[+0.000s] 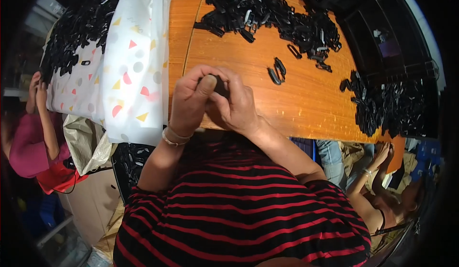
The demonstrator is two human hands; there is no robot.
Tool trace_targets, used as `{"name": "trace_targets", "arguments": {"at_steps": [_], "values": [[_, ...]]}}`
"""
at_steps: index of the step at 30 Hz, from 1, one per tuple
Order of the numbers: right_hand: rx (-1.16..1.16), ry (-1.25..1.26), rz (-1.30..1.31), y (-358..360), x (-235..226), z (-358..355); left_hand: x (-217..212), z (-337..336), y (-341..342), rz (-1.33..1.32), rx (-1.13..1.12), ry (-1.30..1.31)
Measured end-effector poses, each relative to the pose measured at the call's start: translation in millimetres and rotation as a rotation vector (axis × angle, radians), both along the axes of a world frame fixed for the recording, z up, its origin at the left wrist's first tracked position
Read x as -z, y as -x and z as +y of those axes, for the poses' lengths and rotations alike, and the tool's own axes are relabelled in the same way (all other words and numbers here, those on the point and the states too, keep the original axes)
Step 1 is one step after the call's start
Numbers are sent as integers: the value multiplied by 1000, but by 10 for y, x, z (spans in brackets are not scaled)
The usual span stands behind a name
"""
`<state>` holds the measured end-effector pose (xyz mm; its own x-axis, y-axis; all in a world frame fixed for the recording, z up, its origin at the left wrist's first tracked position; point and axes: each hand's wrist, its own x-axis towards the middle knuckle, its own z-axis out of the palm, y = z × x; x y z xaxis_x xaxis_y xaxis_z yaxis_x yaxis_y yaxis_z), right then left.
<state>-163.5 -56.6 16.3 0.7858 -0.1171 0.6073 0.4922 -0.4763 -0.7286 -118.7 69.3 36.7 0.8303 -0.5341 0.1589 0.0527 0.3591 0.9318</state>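
Head view: your left hand (190, 94) and right hand (239, 102) pinch one small matte-black piece (220, 86) between them, over the near side of the brown wooden table (311, 97), long axis unclear.

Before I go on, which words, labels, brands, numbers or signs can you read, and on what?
None can be read.
Black piece between left hand and right hand: mostly covered, no lettering shows.
White sheet: printed coloured shapes, no words that I can make out.
Heap of black parts: too small to tell.
Purple patch at right: too blurred to tell.
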Motion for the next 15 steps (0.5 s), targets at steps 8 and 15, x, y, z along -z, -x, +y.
{"name": "trace_targets", "arguments": {"at_steps": [8,15], "values": [[-318,121,392,127,-27,-201,-26,703,164,270,-58,-437],[441,595,457,264,-38,-1106,282,2293,745,-442,-234,-1560]]}}
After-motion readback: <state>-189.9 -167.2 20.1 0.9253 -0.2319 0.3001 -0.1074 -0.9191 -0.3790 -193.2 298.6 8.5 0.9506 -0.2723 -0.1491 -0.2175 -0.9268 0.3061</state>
